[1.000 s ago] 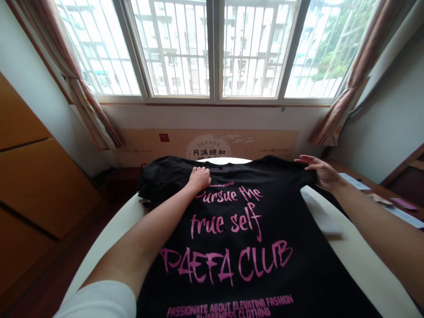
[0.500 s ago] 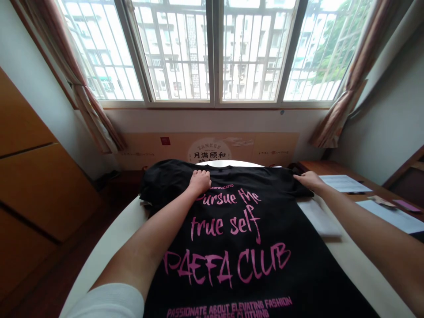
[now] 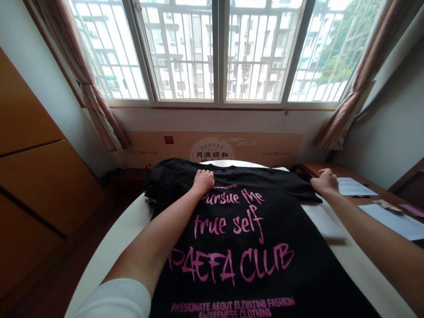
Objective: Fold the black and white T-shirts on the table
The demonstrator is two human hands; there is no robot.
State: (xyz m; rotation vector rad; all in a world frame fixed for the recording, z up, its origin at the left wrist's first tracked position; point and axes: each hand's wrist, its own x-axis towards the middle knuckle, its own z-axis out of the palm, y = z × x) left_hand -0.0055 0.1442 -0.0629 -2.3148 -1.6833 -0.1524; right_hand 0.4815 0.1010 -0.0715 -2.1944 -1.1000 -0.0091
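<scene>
Black T-shirt [image 3: 247, 234] lies print side up on the white table [image 3: 112, 247], collar at the far end, lower part running out of view nr the person; laid like this, prob. so its whole width is in reach. L hand [image 3: 203, 180] is closed on the cloth by the collar, knuckles up, apparently as an anchor vs. sliding. R hand [image 3: 326, 182] is at the R sleeve end, fingers curled in, seemingly pinching the edge to draw it out sideways, tho fingertips are too small to be sure. L sleeve [image 3: 157, 183] looks more rumpled, no hand on it. Count: 1 shirt, 2 hands, 1 pale packet [image 3: 323, 221] on the table at the shirt's R edge, 2 lots of white paper on the brown side table [image 3: 389, 195] (1 farther [image 3: 356, 186], 1 nearer [image 3: 394, 221]), 1 pink item [image 3: 414, 210] there too, plus 2 tied curtains, L [image 3: 94, 106] & R [image 3: 347, 106].
</scene>
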